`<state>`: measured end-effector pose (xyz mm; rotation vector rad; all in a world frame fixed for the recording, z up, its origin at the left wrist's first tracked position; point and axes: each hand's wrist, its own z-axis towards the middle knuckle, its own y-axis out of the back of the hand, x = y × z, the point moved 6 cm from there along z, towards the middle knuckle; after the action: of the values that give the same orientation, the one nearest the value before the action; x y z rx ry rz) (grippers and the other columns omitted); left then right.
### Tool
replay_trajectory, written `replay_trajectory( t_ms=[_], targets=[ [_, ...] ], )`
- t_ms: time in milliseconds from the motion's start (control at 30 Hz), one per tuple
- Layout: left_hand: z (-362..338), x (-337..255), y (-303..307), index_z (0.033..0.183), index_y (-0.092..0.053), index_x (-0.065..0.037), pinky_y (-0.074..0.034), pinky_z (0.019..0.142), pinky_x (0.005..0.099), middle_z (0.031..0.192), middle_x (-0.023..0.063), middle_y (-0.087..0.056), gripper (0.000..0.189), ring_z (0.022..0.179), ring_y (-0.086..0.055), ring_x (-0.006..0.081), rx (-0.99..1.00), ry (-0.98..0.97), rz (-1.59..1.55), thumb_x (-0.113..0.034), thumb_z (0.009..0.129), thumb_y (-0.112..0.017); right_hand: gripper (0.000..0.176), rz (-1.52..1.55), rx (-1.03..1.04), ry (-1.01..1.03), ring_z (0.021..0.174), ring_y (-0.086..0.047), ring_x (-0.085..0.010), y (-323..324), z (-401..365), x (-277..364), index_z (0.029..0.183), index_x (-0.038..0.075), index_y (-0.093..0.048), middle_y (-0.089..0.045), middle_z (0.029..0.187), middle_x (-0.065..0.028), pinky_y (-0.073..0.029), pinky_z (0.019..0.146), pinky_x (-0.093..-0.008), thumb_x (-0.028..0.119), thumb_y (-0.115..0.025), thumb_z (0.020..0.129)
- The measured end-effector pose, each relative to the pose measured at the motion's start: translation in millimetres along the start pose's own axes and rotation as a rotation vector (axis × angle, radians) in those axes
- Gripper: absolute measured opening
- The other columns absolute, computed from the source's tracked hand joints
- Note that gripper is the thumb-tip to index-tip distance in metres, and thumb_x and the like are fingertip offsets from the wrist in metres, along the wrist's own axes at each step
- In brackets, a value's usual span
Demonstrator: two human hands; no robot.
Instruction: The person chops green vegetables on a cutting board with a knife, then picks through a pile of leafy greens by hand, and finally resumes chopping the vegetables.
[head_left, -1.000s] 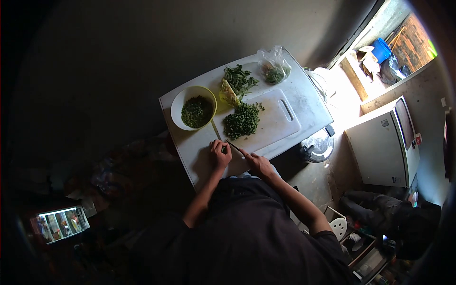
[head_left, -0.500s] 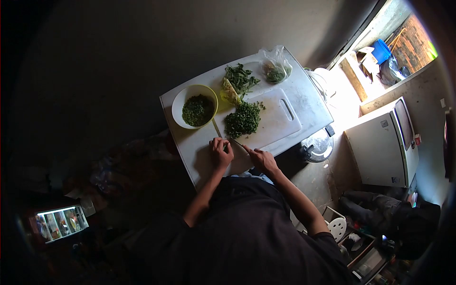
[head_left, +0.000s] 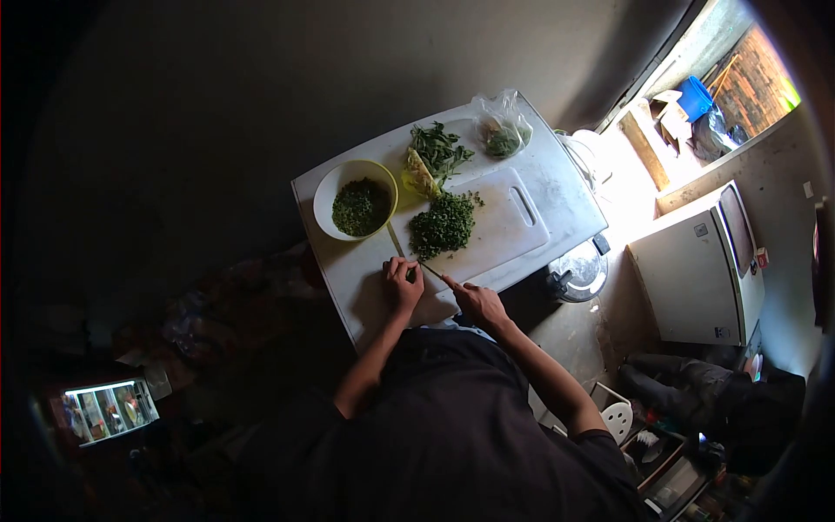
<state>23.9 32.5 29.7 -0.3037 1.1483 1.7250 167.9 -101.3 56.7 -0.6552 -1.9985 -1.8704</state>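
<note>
A white cutting board (head_left: 509, 228) lies on the white table, with a heap of chopped greens (head_left: 442, 224) on its left part. My left hand (head_left: 405, 282) is curled around a bunch of greens (head_left: 411, 274) at the board's lower left corner. In my right hand (head_left: 478, 303) is a knife (head_left: 430, 270), its tip close to my left fingers. A bowl (head_left: 390, 209) of chopped greens stands left of the board. Behind the board are leafy stems (head_left: 441, 150) and a yellowish bag (head_left: 419, 177).
A clear plastic bag (head_left: 502, 130) with greens sits at the table's back corner. Beyond the right edge, a pot with a glass lid (head_left: 583, 271) stands low down. Further right is a white refrigerator (head_left: 690, 274). A dish rack (head_left: 617, 420) is at the lower right.
The view has shifted slightly. The knife has tilted a little at the bunch, and my right hand has moved slightly down and left. My left hand keeps its grip.
</note>
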Motion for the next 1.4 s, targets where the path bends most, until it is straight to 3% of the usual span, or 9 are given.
replay_trajectory(
  t_ms=[267,467,600,667,767,867,967,1200,1400],
  targets=[
    [0.4,0.0,3.1,0.083,-0.065,-0.005,-0.048,0.074,0.0433,0.087,0.0113,-0.059,0.006,0.085,-0.059,0.0332,-0.019,-0.020,-0.060,-0.008,0.083,-0.070,0.068,-0.077,0.032,-0.031,0.068,-0.068,-0.0364,-6.1,-4.0,2.1,0.154,0.024,-0.037,-0.069,0.091,-0.0145,-0.055,0.059,-0.0477,0.011,-0.054,0.090],
    [-0.4,8.7,-3.4,0.083,-0.063,-0.004,-0.048,0.075,0.0438,0.086,0.0125,-0.059,0.008,0.086,-0.060,0.0341,-0.022,0.021,-0.091,-0.008,0.085,-0.070,0.064,0.013,-0.028,-0.042,0.073,-0.067,-0.0432,-23.5,6.6,2.1,0.155,0.024,-0.034,-0.068,0.097,-0.0207,-0.054,0.065,-0.0544,0.011,-0.046,0.094],
    [-0.9,5.9,-1.1,0.085,-0.061,-0.004,-0.048,0.075,0.0448,0.088,0.0137,-0.058,0.009,0.085,-0.059,0.0356,-0.025,0.021,-0.073,-0.008,0.086,-0.069,0.065,0.044,-0.040,-0.015,0.073,-0.067,-0.0427,-17.7,4.9,1.0,0.156,0.024,-0.033,-0.068,0.097,-0.0200,-0.054,0.066,-0.0535,0.011,-0.046,0.093],
    [1.5,2.2,4.4,0.086,-0.060,-0.004,-0.048,0.075,0.0452,0.088,0.0142,-0.058,0.010,0.085,-0.059,0.0362,-0.015,0.025,-0.058,-0.009,0.086,-0.069,0.078,0.009,0.089,-0.052,0.078,-0.068,-0.0408,-17.4,-0.1,-2.6,0.155,0.020,-0.033,-0.068,0.099,-0.0187,-0.054,0.066,-0.0505,0.007,-0.059,0.083],
    [1.7,1.3,1.8,0.086,-0.059,-0.004,-0.048,0.075,0.0459,0.089,0.0147,-0.058,0.010,0.086,-0.059,0.0370,0.021,0.004,-0.023,-0.008,0.086,-0.068,0.066,0.010,0.050,-0.032,0.072,-0.067,-0.0418,-13.6,0.0,0.2,0.155,0.024,-0.034,-0.068,0.096,-0.0183,-0.054,0.065,-0.0525,0.010,-0.048,0.092],
    [-2.2,6.2,-4.0,0.085,-0.059,-0.004,-0.048,0.075,0.0460,0.089,0.0141,-0.057,0.010,0.087,-0.059,0.0371,-0.017,-0.002,-0.069,-0.009,0.087,-0.067,0.067,0.047,-0.076,0.036,0.072,-0.067,-0.0415,-23.5,13.2,-2.2,0.155,0.024,-0.035,-0.068,0.095,-0.0177,-0.054,0.064,-0.0520,0.010,-0.050,0.091],
    [0.3,5.2,-0.3,0.085,-0.059,-0.005,-0.047,0.076,0.0463,0.090,0.0133,-0.057,0.009,0.087,-0.058,0.0369,0.010,0.009,-0.047,-0.008,0.086,-0.066,0.074,0.002,-0.032,0.001,0.079,-0.069,-0.0391,-26.7,16.8,0.8,0.155,0.021,-0.034,-0.069,0.097,-0.0168,-0.055,0.065,-0.0496,0.010,-0.059,0.086],
    [4.3,-2.6,0.7,0.081,-0.057,-0.006,-0.045,0.077,0.0466,0.090,0.0119,-0.057,0.009,0.087,-0.055,0.0365,0.005,-0.072,0.017,-0.008,0.082,-0.066,0.071,-0.045,0.063,-0.006,0.076,-0.069,-0.0397,-10.0,2.8,-4.8,0.155,0.023,-0.034,-0.070,0.097,-0.0166,-0.055,0.065,-0.0496,0.012,-0.055,0.089],
    [1.8,0.3,-1.8,0.080,-0.055,-0.006,-0.046,0.077,0.0462,0.089,0.0114,-0.057,0.010,0.086,-0.056,0.0365,0.027,-0.042,0.011,-0.007,0.082,-0.065,0.069,0.013,-0.027,-0.018,0.077,-0.069,-0.0400,-21.7,20.0,3.2,0.155,0.026,-0.035,-0.070,0.097,-0.0163,-0.055,0.065,-0.0506,0.011,-0.054,0.089]
  ],
)
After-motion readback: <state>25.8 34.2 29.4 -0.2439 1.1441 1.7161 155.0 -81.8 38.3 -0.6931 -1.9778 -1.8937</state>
